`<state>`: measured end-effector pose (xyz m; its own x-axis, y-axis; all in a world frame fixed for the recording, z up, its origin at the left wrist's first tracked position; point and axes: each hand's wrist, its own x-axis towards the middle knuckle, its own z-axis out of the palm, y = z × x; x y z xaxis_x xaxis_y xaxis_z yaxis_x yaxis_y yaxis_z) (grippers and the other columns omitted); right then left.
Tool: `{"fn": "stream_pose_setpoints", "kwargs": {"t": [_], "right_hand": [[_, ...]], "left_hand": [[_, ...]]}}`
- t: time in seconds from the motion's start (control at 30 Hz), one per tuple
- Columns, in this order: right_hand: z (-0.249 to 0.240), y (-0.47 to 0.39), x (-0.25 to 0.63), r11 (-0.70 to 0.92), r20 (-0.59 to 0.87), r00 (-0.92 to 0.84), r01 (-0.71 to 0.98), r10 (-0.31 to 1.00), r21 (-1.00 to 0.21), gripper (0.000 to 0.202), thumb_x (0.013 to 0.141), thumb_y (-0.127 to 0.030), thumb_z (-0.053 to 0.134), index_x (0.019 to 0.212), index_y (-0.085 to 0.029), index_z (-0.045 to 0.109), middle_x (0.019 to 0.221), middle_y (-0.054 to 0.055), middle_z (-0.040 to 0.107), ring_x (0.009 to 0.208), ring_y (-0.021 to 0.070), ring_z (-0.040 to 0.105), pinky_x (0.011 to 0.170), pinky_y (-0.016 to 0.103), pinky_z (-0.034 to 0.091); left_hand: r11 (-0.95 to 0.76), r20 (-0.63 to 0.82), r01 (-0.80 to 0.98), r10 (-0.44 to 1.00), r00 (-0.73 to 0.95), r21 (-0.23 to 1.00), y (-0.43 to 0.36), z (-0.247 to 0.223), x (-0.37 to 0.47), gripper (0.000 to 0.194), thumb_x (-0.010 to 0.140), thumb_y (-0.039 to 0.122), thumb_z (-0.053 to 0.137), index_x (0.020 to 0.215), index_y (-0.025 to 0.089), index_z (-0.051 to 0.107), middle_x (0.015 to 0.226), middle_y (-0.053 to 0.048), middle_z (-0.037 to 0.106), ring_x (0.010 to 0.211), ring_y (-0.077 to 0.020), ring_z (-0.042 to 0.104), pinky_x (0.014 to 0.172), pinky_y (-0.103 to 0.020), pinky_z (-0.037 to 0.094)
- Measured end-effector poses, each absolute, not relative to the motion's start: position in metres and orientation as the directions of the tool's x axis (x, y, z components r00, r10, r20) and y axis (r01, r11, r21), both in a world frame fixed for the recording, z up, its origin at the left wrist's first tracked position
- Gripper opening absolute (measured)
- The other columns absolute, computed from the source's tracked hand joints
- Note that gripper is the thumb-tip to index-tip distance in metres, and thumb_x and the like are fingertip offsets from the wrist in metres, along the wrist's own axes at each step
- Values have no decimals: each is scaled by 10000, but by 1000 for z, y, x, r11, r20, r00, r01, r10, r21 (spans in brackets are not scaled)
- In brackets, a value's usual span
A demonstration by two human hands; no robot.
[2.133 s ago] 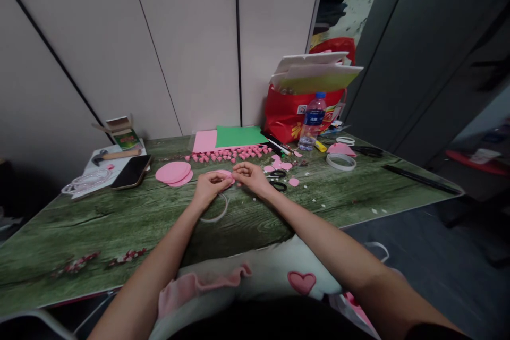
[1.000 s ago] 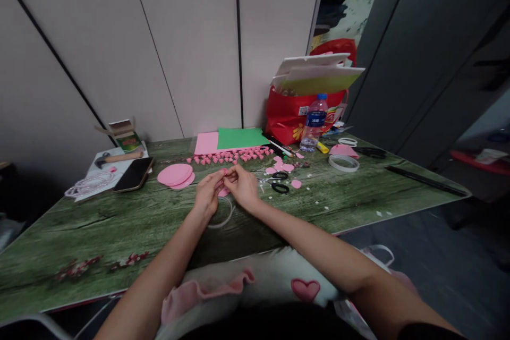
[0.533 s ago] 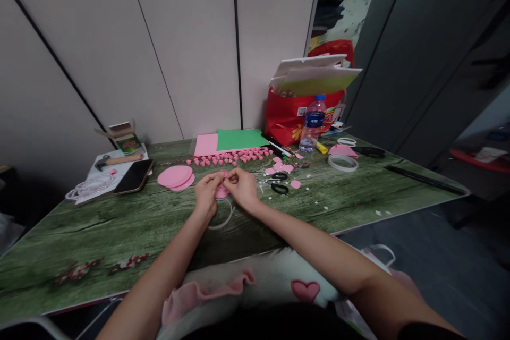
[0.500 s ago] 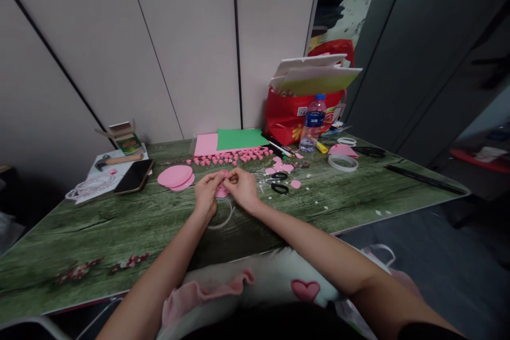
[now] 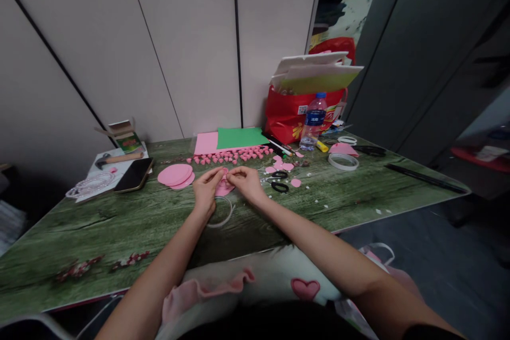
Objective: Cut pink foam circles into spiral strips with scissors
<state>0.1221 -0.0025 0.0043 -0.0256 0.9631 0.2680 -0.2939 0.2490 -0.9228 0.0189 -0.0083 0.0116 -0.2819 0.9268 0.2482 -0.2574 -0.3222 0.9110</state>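
Note:
My left hand (image 5: 206, 188) pinches a small pink piece (image 5: 224, 172) between thumb and fingers. Close to its right side, my right hand (image 5: 245, 181) has its fingertips pressed together; what they hold, if anything, is too small to make out. Beneath the fingertips lies a pink paper shape (image 5: 223, 188). A white tape ring (image 5: 230, 217) is on the table just below, partly covered by my left hand. Pink paper discs (image 5: 174, 175) are stacked to the left. Several small pink hearts (image 5: 235, 156) sit in rows behind my hands. Black-handled scissors (image 5: 279, 187) lie to the right.
A phone (image 5: 134, 175), a hammer (image 5: 123, 158) and a bead string (image 5: 90, 186) are at the left. Green paper (image 5: 241, 138) lies at the back. A red bag (image 5: 281, 117), a bottle (image 5: 313, 125) and a tape roll (image 5: 343, 162) stand or lie at the right.
My right hand has shifted slightly right, its fingertips a little farther from my left hand's. More of the pink paper shape below them shows.

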Motion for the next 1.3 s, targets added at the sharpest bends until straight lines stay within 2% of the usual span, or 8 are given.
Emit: {"fn": "stream_pose_setpoints", "kwargs": {"t": [0.2,0.7,0.93,1.13,1.3], "right_hand": [[10,-4,123,197,200,29,-361,979,-911,100,544,-228,642,578,-156,584,500,-15,618,477,132,593,573,270,519],[10,-4,126,239,234,52,-243,971,-940,148,559,-280,641,604,-154,579,512,4,630,491,143,603,555,262,515],[6,0,129,300,294,58,-223,954,-928,152,564,-267,634,636,-147,574,535,4,616,505,150,605,546,264,503],[2,4,131,377,370,90,-91,925,-922,144,596,-260,615,680,-151,576,625,23,636,572,154,624,580,269,516],[3,3,130,417,408,123,-58,905,-907,141,612,-246,612,710,-150,575,640,19,631,566,131,612,573,248,519]], "left_hand": [[-345,290,-195,921,-262,918,-8,10,18,195,538,237,720,709,147,691,750,-58,691,717,-150,614,730,-284,467],[-361,316,-128,907,-279,924,-7,9,17,186,541,237,714,706,153,694,731,-48,685,681,-142,596,687,-266,457],[-377,359,-44,906,-225,925,-8,8,16,192,561,252,707,732,166,694,765,-40,688,703,-145,597,697,-263,461],[-405,403,28,896,-185,914,-8,8,16,203,583,257,696,764,167,696,780,-47,688,707,-152,602,694,-266,463],[-415,422,79,889,-178,907,-9,8,16,183,580,253,694,745,174,701,774,-51,692,704,-160,609,695,-269,462]]}}
